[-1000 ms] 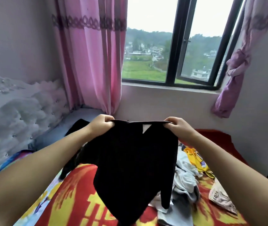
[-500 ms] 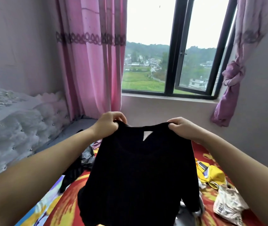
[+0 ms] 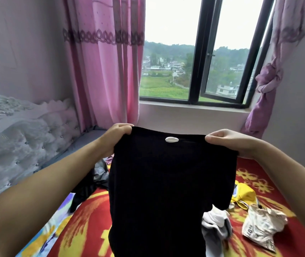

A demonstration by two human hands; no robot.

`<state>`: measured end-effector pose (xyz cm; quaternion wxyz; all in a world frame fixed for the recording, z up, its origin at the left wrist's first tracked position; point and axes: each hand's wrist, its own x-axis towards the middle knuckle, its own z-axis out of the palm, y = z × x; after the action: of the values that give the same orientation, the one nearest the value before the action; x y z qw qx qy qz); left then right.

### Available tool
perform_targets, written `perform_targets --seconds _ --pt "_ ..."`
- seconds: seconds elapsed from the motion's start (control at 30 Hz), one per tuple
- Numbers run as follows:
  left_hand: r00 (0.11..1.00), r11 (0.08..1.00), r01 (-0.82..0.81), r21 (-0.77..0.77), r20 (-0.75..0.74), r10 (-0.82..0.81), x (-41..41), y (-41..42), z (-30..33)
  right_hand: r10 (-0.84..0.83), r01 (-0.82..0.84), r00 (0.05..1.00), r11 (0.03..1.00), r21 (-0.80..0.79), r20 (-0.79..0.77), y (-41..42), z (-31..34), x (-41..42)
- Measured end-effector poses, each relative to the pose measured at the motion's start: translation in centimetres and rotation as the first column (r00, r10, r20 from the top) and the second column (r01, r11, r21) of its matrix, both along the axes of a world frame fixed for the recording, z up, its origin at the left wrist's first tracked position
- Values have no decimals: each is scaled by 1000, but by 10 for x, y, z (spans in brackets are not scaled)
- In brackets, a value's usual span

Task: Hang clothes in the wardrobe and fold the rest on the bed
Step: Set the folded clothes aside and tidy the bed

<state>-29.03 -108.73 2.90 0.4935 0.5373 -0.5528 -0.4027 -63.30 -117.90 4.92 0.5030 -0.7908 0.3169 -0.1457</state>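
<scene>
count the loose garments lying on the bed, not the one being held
5 visible: a dark black-grey garment left of the held black knit top, a yellow garment right, a cream printed garment near right, a white-grey garment and a small pink piece. The top may hide more.

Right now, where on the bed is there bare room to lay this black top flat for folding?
Bare bedspread shows on the near left, between the left forearm and the hanging black top, and at the far right around the yellow flower print beyond the yellow garment. It is crowded on the right: the white clothes and cream printed garment. The dark clothes crowd the headboard side.
</scene>
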Motion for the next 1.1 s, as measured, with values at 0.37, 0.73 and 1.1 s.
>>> perform_targets --seconds 0.37,0.73,1.1 --pt "967 952 252 172 -10 -254 56 4 1 -140 141 984 990 0 107 -10 -19 -2" --pt "950 932 311 189 -28 -311 113 11 -12 202 -178 974 963 201 -102 -8 2 14" --pt "933 976 -215 39 303 194 25 -4 2 -597 460 794 712 -530 -114 -3 -9 64"
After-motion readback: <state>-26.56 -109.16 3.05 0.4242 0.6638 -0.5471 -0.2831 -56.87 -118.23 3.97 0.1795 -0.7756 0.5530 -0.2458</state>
